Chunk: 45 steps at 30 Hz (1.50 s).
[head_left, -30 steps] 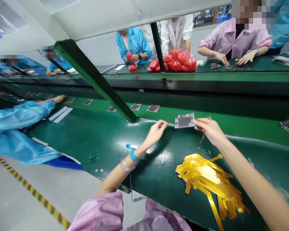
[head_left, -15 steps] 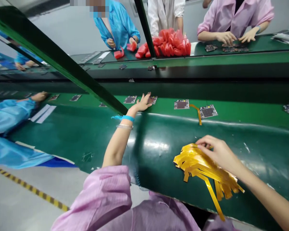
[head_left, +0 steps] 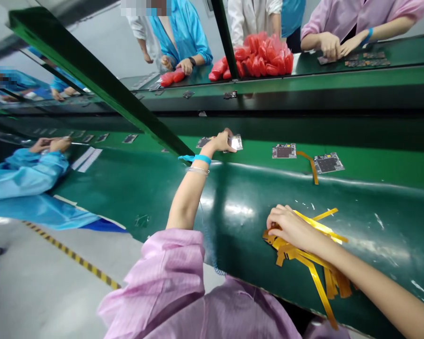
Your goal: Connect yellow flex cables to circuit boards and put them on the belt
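My left hand reaches out to the belt, with thumb and fingers closed on the edges of a circuit board. That board's face shines with reflected light, and part of it is hidden by the fingers. A second circuit board lies just left of this hand. Close to me, my right hand is curled over a pile of yellow flex cables, its fingers pinched at the pile's left end. The hand hides how many cables are in the pinch. Farther right lies a circuit board with a flex cable stretching from it, beside another circuit board.
A slanted green post stands left of my left arm. Across the belt, co-workers handle boards and red bags. At the left, a co-worker's blue sleeves reach to the belt near a striped sheet.
My left hand's spread fingers have closed on the board, which now catches the light. My right hand has shifted to the pile's left end, and some cables have fanned out. The view has turned slightly.
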Each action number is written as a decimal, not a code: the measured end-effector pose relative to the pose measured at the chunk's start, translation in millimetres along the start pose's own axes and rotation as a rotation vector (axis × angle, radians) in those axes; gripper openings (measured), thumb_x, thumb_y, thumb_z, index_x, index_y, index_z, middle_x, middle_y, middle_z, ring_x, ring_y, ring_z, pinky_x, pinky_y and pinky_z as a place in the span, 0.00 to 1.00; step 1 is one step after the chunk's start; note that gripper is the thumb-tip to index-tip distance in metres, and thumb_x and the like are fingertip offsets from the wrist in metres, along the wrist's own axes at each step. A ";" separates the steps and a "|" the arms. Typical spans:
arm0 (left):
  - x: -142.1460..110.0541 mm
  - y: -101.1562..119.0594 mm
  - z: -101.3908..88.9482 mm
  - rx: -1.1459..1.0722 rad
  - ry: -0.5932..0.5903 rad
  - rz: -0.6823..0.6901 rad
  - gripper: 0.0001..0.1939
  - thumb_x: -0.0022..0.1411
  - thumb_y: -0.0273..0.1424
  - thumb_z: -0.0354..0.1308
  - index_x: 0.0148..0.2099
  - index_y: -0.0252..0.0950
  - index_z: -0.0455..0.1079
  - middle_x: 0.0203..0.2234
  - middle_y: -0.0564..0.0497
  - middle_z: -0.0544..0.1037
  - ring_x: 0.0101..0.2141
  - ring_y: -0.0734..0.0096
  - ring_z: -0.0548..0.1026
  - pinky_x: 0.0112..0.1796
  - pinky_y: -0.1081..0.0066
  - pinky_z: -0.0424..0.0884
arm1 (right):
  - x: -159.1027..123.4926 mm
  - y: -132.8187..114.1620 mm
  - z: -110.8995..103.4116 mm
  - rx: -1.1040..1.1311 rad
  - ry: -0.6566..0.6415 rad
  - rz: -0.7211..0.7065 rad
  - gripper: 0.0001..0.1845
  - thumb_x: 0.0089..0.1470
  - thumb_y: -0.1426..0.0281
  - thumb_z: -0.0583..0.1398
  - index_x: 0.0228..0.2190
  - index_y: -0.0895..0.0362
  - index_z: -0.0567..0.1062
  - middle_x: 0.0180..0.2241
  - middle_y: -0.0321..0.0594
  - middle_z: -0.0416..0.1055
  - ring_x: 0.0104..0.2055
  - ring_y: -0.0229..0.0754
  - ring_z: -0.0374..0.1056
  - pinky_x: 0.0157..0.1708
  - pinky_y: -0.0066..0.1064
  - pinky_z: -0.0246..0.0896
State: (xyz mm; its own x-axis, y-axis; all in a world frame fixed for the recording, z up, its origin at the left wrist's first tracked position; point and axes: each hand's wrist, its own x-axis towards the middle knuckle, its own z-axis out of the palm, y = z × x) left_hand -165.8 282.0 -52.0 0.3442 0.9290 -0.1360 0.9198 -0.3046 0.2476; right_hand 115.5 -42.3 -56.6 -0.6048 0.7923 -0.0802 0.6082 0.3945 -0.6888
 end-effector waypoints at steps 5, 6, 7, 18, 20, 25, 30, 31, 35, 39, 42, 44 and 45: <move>-17.2 24.7 -5.6 -0.120 0.166 0.038 0.25 0.55 0.35 0.68 0.54 0.33 0.68 0.47 0.42 0.79 0.48 0.51 0.76 0.53 0.58 0.66 | 1.7 3.8 -6.0 0.038 -0.008 -0.022 0.12 0.69 0.71 0.60 0.35 0.54 0.83 0.37 0.40 0.81 0.45 0.48 0.71 0.47 0.43 0.55; -24.4 33.2 -6.7 -0.149 0.205 0.060 0.21 0.58 0.35 0.66 0.52 0.34 0.69 0.47 0.43 0.79 0.48 0.53 0.76 0.51 0.61 0.67 | 1.0 4.2 -8.2 0.044 0.004 -0.016 0.12 0.69 0.70 0.59 0.37 0.53 0.84 0.39 0.42 0.81 0.46 0.49 0.71 0.48 0.44 0.55; -33.5 43.1 -7.5 -0.199 0.254 0.086 0.18 0.60 0.35 0.64 0.50 0.34 0.70 0.47 0.44 0.79 0.47 0.56 0.76 0.49 0.64 0.68 | -0.1 4.5 -10.5 0.045 0.016 -0.009 0.12 0.69 0.70 0.59 0.40 0.52 0.85 0.41 0.43 0.81 0.48 0.50 0.70 0.49 0.45 0.55; -216.9 184.3 21.5 -1.196 -0.298 0.173 0.18 0.60 0.39 0.68 0.41 0.36 0.63 0.34 0.52 0.74 0.33 0.72 0.73 0.35 0.72 0.69 | -67.6 -26.5 -32.6 0.497 0.673 0.332 0.09 0.67 0.60 0.58 0.43 0.51 0.73 0.30 0.35 0.73 0.31 0.41 0.69 0.32 0.31 0.65; -241.4 200.8 27.5 -1.128 -0.344 0.189 0.18 0.62 0.39 0.66 0.38 0.38 0.60 0.30 0.55 0.72 0.30 0.74 0.71 0.31 0.73 0.67 | -79.3 -35.9 -33.2 0.443 0.673 0.379 0.09 0.62 0.60 0.63 0.40 0.51 0.74 0.24 0.30 0.66 0.25 0.38 0.63 0.27 0.28 0.62; -271.4 221.9 28.1 -0.998 -0.370 0.215 0.17 0.65 0.39 0.62 0.37 0.39 0.56 0.27 0.57 0.70 0.26 0.76 0.68 0.26 0.74 0.62 | -92.7 -43.9 -25.7 0.355 0.674 0.471 0.07 0.57 0.64 0.62 0.32 0.53 0.79 0.17 0.27 0.59 0.20 0.36 0.57 0.22 0.27 0.58; -277.4 229.1 25.9 -0.968 -0.430 0.247 0.13 0.67 0.39 0.60 0.40 0.39 0.60 0.25 0.56 0.74 0.25 0.73 0.72 0.28 0.72 0.68 | -100.4 -43.1 -19.9 0.298 0.752 0.495 0.08 0.55 0.63 0.62 0.31 0.52 0.80 0.16 0.29 0.62 0.18 0.37 0.59 0.21 0.28 0.61; -277.1 229.7 27.0 -0.977 -0.443 0.244 0.12 0.67 0.39 0.61 0.41 0.39 0.61 0.26 0.55 0.75 0.26 0.73 0.73 0.29 0.71 0.69 | -101.6 -43.5 -19.0 0.282 0.735 0.490 0.08 0.56 0.64 0.61 0.32 0.52 0.80 0.16 0.29 0.61 0.18 0.37 0.58 0.21 0.28 0.61; -270.1 231.2 33.8 -1.134 -0.516 0.202 0.15 0.65 0.39 0.64 0.45 0.39 0.63 0.35 0.52 0.77 0.34 0.70 0.76 0.35 0.70 0.73 | -107.7 -47.3 -14.5 0.193 0.725 0.418 0.06 0.60 0.65 0.60 0.33 0.50 0.77 0.17 0.28 0.59 0.18 0.37 0.58 0.23 0.28 0.63; -257.7 232.8 34.4 -1.301 -0.605 0.154 0.17 0.64 0.40 0.66 0.47 0.36 0.67 0.40 0.49 0.77 0.39 0.70 0.75 0.41 0.69 0.72 | -119.2 -49.7 -13.8 0.309 0.702 0.425 0.13 0.58 0.60 0.65 0.44 0.50 0.75 0.23 0.30 0.66 0.23 0.39 0.64 0.24 0.29 0.66; -251.7 233.4 32.0 -1.270 -0.641 0.146 0.18 0.65 0.42 0.65 0.48 0.34 0.71 0.41 0.48 0.78 0.39 0.69 0.75 0.42 0.67 0.72 | -125.8 -50.4 -17.1 0.457 0.598 0.476 0.11 0.63 0.57 0.61 0.39 0.50 0.78 0.22 0.32 0.67 0.20 0.38 0.63 0.19 0.26 0.63; -250.5 233.2 31.4 -1.251 -0.648 0.192 0.17 0.65 0.40 0.65 0.49 0.34 0.71 0.43 0.47 0.78 0.40 0.67 0.75 0.44 0.65 0.72 | -126.2 -52.3 -19.1 0.507 0.571 0.535 0.16 0.64 0.55 0.60 0.31 0.52 0.78 0.18 0.31 0.64 0.18 0.37 0.59 0.17 0.26 0.59; -250.5 232.9 31.6 -1.247 -0.644 0.227 0.17 0.65 0.39 0.65 0.49 0.33 0.71 0.44 0.46 0.78 0.42 0.66 0.75 0.46 0.64 0.72 | -125.3 -53.6 -19.8 0.528 0.568 0.566 0.18 0.64 0.54 0.60 0.30 0.52 0.78 0.17 0.30 0.63 0.17 0.36 0.57 0.16 0.25 0.57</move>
State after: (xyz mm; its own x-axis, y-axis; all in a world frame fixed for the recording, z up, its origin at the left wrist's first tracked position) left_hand -31.9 -28.3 9.4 0.7949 0.5264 -0.3017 0.1840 0.2647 0.9466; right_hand 168.9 -153.5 4.6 0.1313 0.9631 -0.2349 0.3394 -0.2663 -0.9022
